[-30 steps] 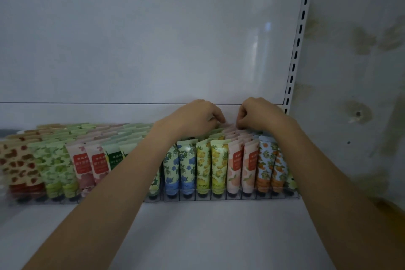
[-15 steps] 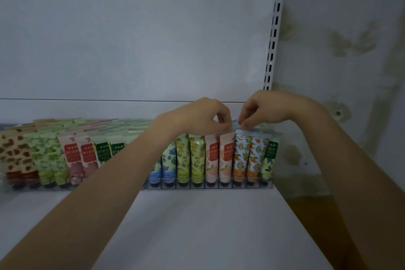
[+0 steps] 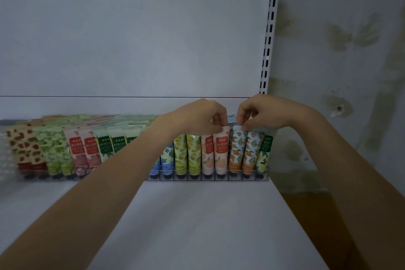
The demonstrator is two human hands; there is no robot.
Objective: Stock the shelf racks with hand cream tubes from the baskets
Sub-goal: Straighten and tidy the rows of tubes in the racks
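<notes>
Both my hands pinch the tops of tubes standing in the clear rack [image 3: 208, 178] on the white shelf [image 3: 197, 215].

My left hand [image 3: 201, 117] has its fingers curled, pinching the top edge of a peach tube [image 3: 221, 151], the right one of two; my right hand [image 3: 265, 114], just beside it, pinches the top of an orange-print tube [image 3: 237, 151], the left one of two; right of that hand one green-label tube [image 3: 265, 151] ends the front row; left of my left hand stand two lemon tubes [image 3: 187, 155] and two blue-flower tubes [image 3: 167, 158], one partly behind my forearm; beyond it three green-label, two pink, two leafy and two brown-spotted ones, blurred; the rows behind I cannot count; a slotted post [image 3: 268, 39] rises above my right hand.
</notes>
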